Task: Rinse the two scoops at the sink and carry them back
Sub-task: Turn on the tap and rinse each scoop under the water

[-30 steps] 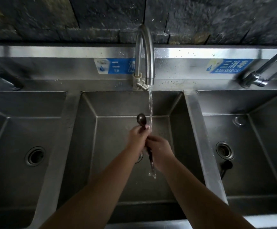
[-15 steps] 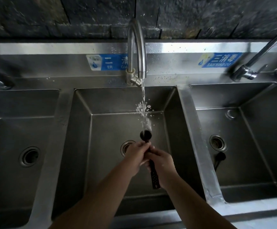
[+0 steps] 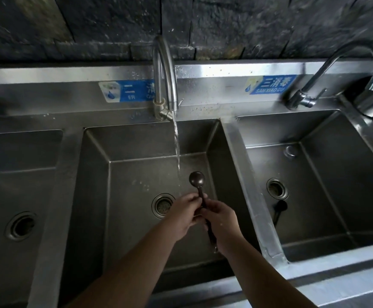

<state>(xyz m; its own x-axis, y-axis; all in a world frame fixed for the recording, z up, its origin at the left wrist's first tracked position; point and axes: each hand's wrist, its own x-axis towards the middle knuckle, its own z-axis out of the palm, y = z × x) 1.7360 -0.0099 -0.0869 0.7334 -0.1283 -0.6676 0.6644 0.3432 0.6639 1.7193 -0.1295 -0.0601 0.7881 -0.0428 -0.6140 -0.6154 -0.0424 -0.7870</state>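
We've got three square stainless steel sink basins [image 3: 123, 152] in a row here, all brushed metal with sharp creased corners and a round drain each. Two curved chrome faucets are in view; the middle faucet [image 3: 166, 72] is running a thin stream. Over the middle basin, our left hand [image 3: 186, 213] and right hand [image 3: 222, 221] both have their fingers wrapped around the handle of a dark, round-bowled long-handled scoop [image 3: 197, 177], bowl up, just right of the water. The second dark scoop [image 3: 279, 210] lies in the right basin beside its drain. Plenty of free room around both.
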